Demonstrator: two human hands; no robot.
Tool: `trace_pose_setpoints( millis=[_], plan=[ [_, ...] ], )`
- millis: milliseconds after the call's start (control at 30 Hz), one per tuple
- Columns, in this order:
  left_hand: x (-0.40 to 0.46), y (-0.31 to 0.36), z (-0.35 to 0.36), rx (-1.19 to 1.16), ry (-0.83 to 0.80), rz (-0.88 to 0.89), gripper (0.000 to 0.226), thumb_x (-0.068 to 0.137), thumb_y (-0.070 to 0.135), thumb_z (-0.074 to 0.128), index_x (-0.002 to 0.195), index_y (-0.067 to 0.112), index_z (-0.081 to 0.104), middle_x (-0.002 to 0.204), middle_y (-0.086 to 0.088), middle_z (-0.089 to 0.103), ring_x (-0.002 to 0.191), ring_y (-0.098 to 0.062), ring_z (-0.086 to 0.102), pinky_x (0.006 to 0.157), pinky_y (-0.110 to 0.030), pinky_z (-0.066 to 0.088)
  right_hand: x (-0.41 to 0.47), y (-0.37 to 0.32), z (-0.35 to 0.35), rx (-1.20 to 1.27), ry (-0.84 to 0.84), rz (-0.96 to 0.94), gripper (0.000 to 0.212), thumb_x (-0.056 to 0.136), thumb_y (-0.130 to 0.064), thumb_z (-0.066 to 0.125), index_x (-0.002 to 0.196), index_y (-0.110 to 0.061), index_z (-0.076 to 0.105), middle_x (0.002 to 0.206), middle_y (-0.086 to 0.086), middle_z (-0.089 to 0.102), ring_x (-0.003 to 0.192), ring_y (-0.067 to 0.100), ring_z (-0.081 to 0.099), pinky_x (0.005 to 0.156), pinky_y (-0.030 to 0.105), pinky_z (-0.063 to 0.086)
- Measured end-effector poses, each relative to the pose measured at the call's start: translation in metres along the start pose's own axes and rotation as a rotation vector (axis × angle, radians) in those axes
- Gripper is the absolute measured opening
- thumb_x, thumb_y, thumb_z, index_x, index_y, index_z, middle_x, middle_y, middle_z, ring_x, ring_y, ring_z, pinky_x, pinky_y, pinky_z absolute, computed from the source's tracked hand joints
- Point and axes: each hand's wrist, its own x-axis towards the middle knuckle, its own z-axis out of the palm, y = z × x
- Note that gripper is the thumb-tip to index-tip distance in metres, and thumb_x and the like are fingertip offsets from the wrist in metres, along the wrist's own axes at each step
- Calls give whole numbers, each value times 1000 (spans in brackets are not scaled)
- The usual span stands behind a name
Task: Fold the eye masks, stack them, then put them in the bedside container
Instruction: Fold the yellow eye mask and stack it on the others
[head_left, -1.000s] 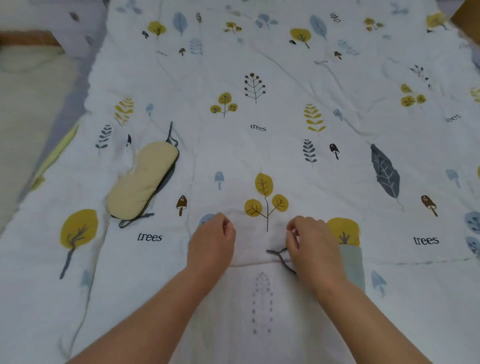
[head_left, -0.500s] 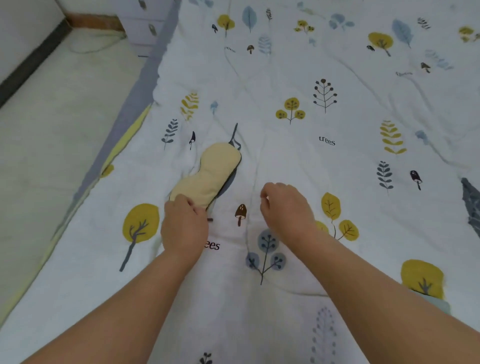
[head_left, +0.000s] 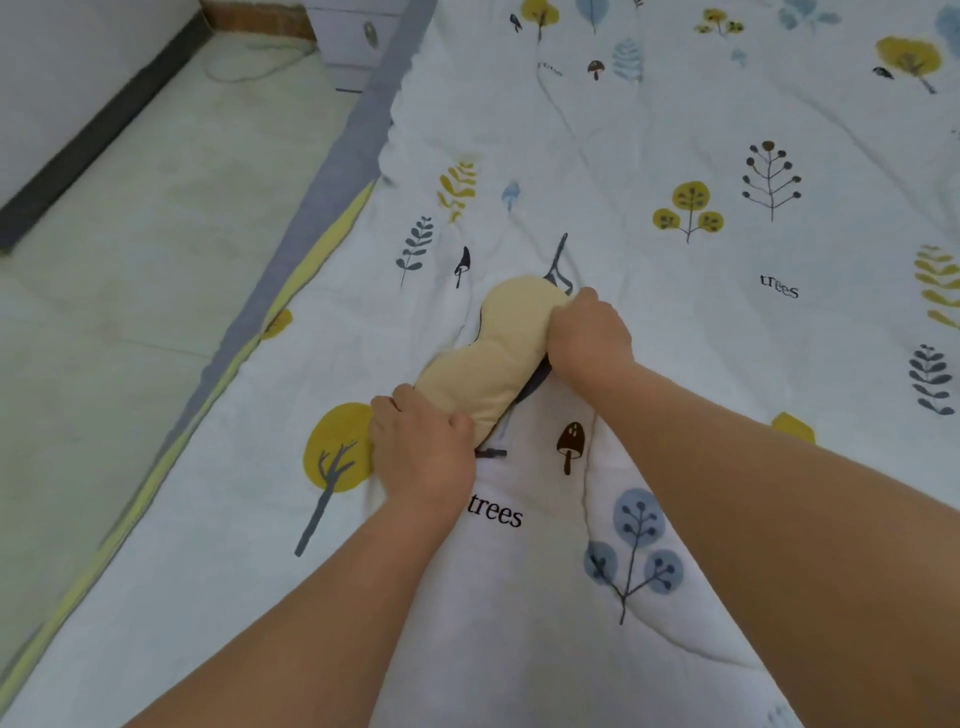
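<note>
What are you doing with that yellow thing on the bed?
That is a soft yellow eye mask, lying on the white quilt with the tree pictures. The left hand has a grip on its near end and the right hand on its far end. The mask is not folded yet; it looks about to be folded in half. Its dark strap pokes out beyond the far end.

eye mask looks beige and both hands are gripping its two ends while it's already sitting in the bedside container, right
Not quite. The beige eye mask is held at its two ends by the left hand and the right hand, but it is not in any container. The head view shows it lying on the printed quilt, and no container is in view.
</note>
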Motion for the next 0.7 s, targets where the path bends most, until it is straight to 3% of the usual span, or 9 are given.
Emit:
trace_pose_setpoints(
  millis=[67,133,233,300,433,533,600,700],
  plan=[
    [0,-2,0,-65,20,-14,37,88,24,46,114,-3,43,122,-21,48,114,-31,41,95,-32,30,8,0,7,26,-6,59,32,93,-17,36,119,0,46,125,20,52,113,35,51,92,39,43],
    [-1,-3,-1,-108,37,-15,39,87,24,49,114,-3,43,120,-21,49,114,-31,40,96,-32,29,12,2,12,54,-3,73,33,90,-18,43,118,-1,47,122,18,53,108,33,53,82,37,44],
    [0,-4,0,-192,57,-26,38,85,22,55,112,-3,44,118,-20,49,113,-30,40,94,-31,30,13,9,11,161,25,64,26,84,-6,49,111,-5,47,89,6,51,88,26,51,55,25,35],
    [-1,-4,-1,-258,62,-46,39,83,20,59,111,-2,44,119,-20,48,113,-30,40,92,-30,29,6,16,6,264,49,84,18,81,-2,49,96,-10,45,71,-3,40,75,21,46,47,24,27],
    [-6,-2,-9,-329,103,-16,32,81,14,58,107,-1,48,114,-17,49,110,-29,41,89,-27,28,-24,35,-9,424,120,98,12,79,-7,53,85,-11,44,69,-4,42,59,9,40,48,23,31],
    [-17,2,-17,-500,103,23,16,82,10,54,94,10,44,86,1,49,80,-20,49,62,-20,34,-54,53,-22,522,154,141,14,78,-9,56,77,-16,44,83,9,57,73,24,56,65,37,49],
    [-29,6,-19,-560,43,42,17,83,14,54,92,19,41,71,10,47,63,-8,47,50,-20,34,-74,68,-30,552,193,171,14,78,-9,58,79,-15,45,87,14,59,80,30,60,75,45,52],
    [-49,8,-16,-602,-67,74,17,83,21,60,93,27,49,72,18,50,65,0,49,54,-21,38,-103,92,-40,519,285,187,13,78,-10,59,83,-13,47,74,4,55,69,25,55,61,36,46]
  ],
)
